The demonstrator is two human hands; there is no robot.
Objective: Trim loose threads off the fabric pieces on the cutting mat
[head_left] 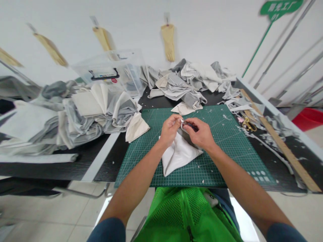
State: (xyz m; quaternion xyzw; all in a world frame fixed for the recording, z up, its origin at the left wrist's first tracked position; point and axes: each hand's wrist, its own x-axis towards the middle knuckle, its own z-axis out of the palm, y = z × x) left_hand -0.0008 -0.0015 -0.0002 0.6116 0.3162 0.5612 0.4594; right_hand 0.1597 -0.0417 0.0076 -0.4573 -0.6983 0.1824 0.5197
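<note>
Over the middle of the green cutting mat (219,148), my left hand (171,130) pinches the upper edge of a white and grey cloth piece (180,154). Its lower part rests on the mat in loose folds. My right hand (202,132) is closed around small dark thread snips (190,126), whose tip points left at the pinched edge. Both hands are close together, with the cloth's top edge between them. The snips' handles are mostly hidden by my right fingers, so I cannot tell how far the blades are apart.
Piles of grey and white cloth lie left (83,114) and behind the mat (176,84). A clear plastic box (126,74) stands at the back left. On the right are gold-handled scissors (249,125), a wooden ruler (282,143) and scraps. Yellow gloves (168,42) hang on the wall.
</note>
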